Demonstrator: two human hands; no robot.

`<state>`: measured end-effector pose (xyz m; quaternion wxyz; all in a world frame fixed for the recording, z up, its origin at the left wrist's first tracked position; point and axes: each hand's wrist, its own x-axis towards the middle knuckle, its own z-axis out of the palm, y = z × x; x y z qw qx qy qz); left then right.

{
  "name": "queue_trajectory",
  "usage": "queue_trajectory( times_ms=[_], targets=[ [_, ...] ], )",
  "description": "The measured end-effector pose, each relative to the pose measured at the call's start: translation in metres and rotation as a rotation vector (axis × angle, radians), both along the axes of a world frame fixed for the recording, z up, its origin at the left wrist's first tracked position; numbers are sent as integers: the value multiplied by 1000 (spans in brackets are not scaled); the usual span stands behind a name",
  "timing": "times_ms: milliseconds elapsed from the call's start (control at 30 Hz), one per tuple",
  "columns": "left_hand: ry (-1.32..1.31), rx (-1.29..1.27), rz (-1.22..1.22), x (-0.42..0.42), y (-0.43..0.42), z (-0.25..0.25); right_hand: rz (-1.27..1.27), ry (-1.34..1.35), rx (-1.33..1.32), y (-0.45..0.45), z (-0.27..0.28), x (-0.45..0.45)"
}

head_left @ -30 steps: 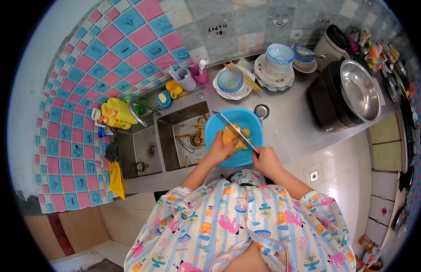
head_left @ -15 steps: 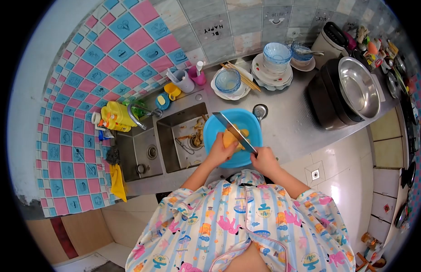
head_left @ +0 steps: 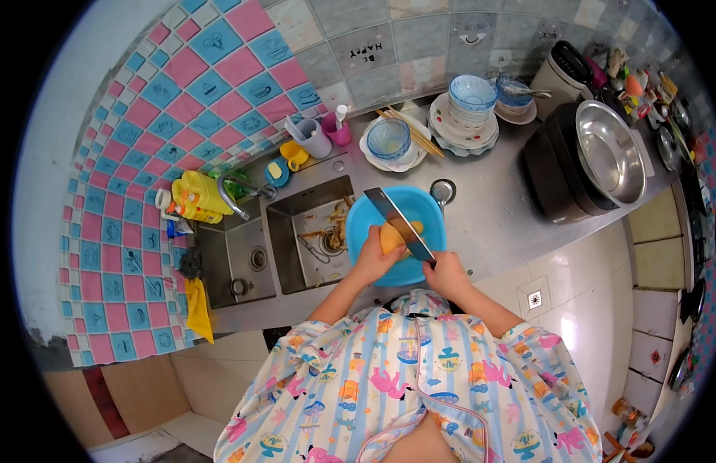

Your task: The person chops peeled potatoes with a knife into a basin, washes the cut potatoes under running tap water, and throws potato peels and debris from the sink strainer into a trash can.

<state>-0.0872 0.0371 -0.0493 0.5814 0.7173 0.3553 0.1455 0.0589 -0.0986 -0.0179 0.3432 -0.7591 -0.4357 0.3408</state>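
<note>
My left hand [head_left: 375, 257] is closed around a peeled yellow potato [head_left: 389, 238] over the light blue basin [head_left: 432, 207]. In my right hand [head_left: 446, 272] is the handle of a broad kitchen knife [head_left: 394, 214]. Its blade slants up and left across the basin, against or just above the potato's right side; whether it has cut in I cannot tell. More yellow pieces [head_left: 416, 227] show in the basin beyond the blade, partly hidden by it.
Left of the basin is a double sink [head_left: 272, 251] with peelings [head_left: 338, 225] in its right bowl. Behind stand a plate with a glass bowl [head_left: 388, 139], chopsticks [head_left: 424, 141] and stacked dishes [head_left: 470, 100]. A dark cooker [head_left: 560, 174] with a steel bowl [head_left: 607, 150] stands right.
The knife blade has turned to show more of its flat side, and my right hand has shifted slightly left. My left hand still holds the potato in nearly the same place.
</note>
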Motion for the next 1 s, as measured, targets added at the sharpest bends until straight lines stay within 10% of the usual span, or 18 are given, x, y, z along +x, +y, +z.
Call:
queue_trajectory(
  times_ms=[1000],
  targets=[
    [94,-465,-292,-14,32,32,219,647,-189,6,4,72]
  ],
)
